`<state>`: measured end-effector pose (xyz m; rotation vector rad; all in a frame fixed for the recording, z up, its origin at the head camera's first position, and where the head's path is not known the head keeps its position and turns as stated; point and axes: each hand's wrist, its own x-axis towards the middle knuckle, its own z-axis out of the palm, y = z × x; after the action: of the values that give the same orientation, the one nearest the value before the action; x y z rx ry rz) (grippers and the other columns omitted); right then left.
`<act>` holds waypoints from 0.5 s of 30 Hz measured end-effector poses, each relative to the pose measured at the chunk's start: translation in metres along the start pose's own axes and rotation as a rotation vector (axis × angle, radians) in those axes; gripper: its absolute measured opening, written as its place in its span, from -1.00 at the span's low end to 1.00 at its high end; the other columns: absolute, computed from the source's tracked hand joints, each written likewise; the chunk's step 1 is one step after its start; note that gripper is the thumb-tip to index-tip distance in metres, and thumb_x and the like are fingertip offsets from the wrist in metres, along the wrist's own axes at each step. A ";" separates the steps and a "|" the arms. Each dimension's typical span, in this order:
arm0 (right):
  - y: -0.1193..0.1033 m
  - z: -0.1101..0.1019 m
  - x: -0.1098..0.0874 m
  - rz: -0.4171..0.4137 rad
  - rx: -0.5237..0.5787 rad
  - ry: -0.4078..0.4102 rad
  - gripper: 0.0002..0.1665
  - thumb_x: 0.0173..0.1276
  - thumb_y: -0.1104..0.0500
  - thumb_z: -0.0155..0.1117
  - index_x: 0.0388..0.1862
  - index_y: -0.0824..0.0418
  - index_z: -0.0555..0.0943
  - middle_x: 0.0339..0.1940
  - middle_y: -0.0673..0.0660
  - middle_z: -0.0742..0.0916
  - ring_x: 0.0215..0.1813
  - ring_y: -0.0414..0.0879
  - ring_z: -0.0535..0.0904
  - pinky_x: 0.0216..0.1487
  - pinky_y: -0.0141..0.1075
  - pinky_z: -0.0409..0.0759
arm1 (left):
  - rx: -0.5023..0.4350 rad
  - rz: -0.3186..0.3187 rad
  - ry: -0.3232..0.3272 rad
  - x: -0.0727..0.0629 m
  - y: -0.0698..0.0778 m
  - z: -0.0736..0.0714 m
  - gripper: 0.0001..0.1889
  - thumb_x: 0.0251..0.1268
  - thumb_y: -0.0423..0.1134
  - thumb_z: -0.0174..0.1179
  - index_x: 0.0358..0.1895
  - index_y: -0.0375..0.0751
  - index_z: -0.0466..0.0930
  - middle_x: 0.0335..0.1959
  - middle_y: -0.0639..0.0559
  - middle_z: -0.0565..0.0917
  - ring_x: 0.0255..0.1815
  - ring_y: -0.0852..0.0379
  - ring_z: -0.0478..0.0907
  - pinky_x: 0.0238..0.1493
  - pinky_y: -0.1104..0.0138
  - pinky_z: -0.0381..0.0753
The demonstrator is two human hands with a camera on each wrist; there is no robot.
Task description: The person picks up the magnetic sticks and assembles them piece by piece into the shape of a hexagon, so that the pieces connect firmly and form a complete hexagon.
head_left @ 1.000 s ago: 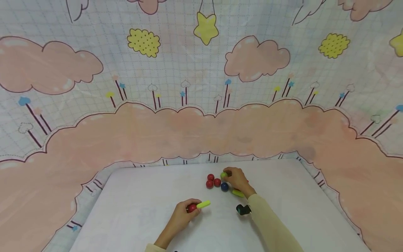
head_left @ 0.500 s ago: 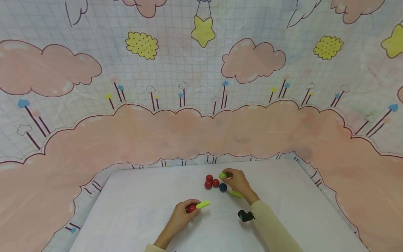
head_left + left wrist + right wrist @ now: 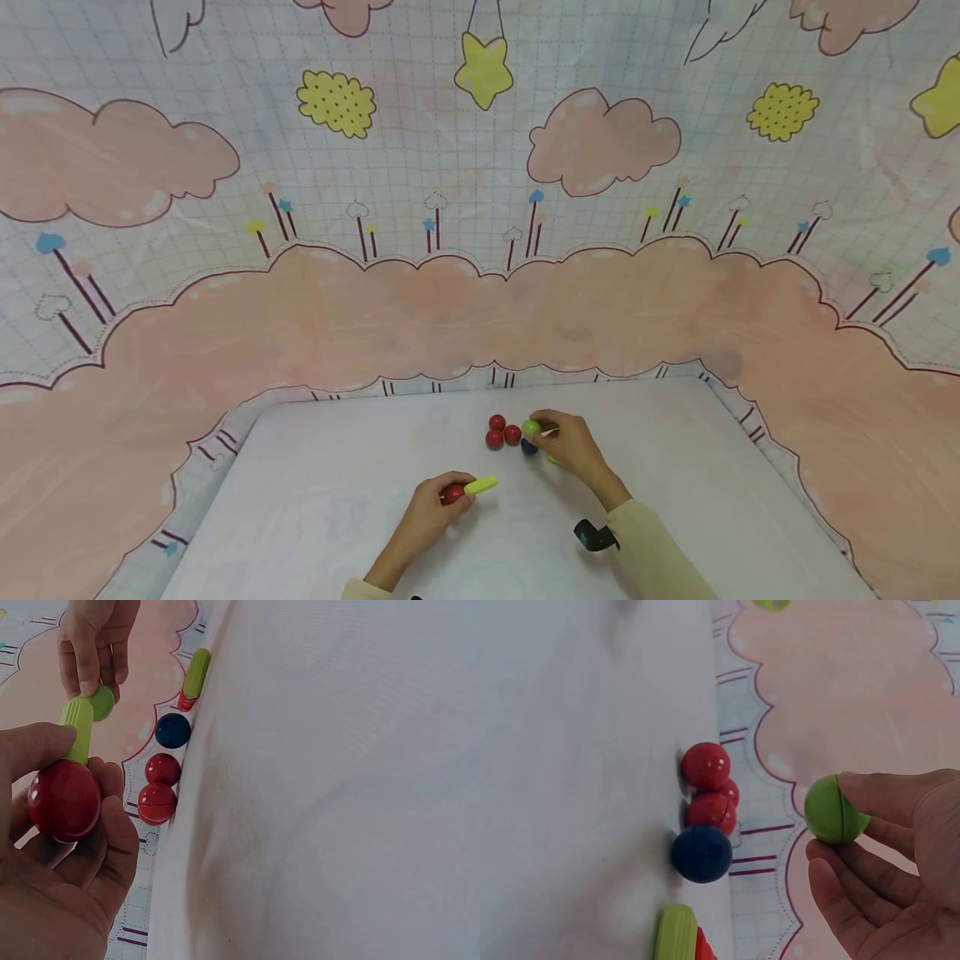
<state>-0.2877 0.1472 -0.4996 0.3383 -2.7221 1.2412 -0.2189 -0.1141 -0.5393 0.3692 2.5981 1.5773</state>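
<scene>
Seemingly at a carrying step, the right hand [image 3: 572, 443] pinches a smooth green ball [image 3: 826, 810] above the white table [image 3: 337, 475], the left hand [image 3: 429, 510] gripping a glossy red ball [image 3: 64, 801] and ridged yellow-green stick [image 3: 81, 724]; the next move calls for steady fingers.

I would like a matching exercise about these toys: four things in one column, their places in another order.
1. green ball
2. blue ball
3. lime-handled red toy
4. three red balls

A. held in the left hand
B. clustered on the table
C. pinched by the right hand
D. beside the red cluster

Pairs: 1-C, 2-D, 3-A, 4-B
</scene>
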 end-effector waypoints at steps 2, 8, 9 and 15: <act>-0.003 0.000 -0.004 -0.001 0.019 0.003 -0.61 0.24 0.20 0.43 0.06 0.16 0.66 -0.06 0.07 0.76 -0.09 -0.11 0.66 -0.03 -0.24 0.66 | 0.000 0.002 0.002 0.000 0.001 -0.001 -0.71 0.24 -0.21 0.32 0.03 -0.10 0.66 0.01 -0.09 0.67 -0.07 0.08 0.51 -0.13 0.43 0.53; -0.012 -0.002 -0.015 -0.039 0.039 -0.011 -0.60 0.23 0.21 0.45 0.06 0.18 0.66 -0.06 0.07 0.76 -0.08 -0.05 0.67 -0.07 -0.31 0.66 | -0.009 0.006 0.002 0.003 0.002 -0.002 -0.71 0.26 -0.22 0.31 0.04 -0.10 0.65 0.00 -0.09 0.67 -0.08 0.10 0.51 -0.14 0.43 0.52; -0.013 -0.003 -0.016 -0.046 0.041 -0.013 -0.60 0.22 0.20 0.45 0.06 0.17 0.66 -0.06 0.07 0.76 -0.09 -0.06 0.67 -0.07 -0.32 0.66 | -0.009 0.009 0.002 0.003 0.002 -0.002 -0.71 0.26 -0.22 0.31 0.04 -0.11 0.65 0.01 -0.08 0.67 -0.07 0.10 0.51 -0.13 0.43 0.52; -0.016 -0.004 -0.027 -0.031 0.080 -0.031 -0.62 0.21 0.15 0.47 0.02 0.07 0.67 -0.10 0.01 0.76 -0.12 -0.15 0.66 -0.08 -0.40 0.64 | -0.002 0.025 0.009 0.005 0.004 -0.001 -0.72 0.27 -0.21 0.30 0.04 -0.10 0.65 0.02 -0.08 0.67 -0.05 0.10 0.52 -0.10 0.41 0.54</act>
<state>-0.2575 0.1437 -0.4913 0.4101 -2.6870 1.3498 -0.2229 -0.1122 -0.5348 0.3967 2.6080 1.5928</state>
